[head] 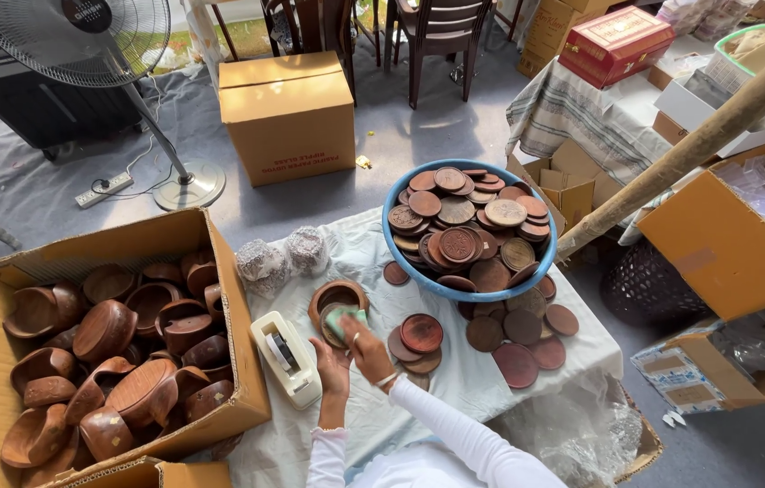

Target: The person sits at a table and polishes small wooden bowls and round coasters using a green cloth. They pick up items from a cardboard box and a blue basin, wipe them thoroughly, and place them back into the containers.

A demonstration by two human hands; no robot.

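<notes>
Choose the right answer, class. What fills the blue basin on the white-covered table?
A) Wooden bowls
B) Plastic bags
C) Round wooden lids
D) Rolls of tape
C: the blue basin is heaped with flat, round wooden lids, some carved, while the wooden bowls sit in the open cardboard box on the left.

Brown wooden bowls (120, 348); reddish-brown carved lids (464, 226) in blue basin (491, 291); white tape dispenser (286, 357); pale tablecloth (482, 380); red box (616, 42).
</notes>
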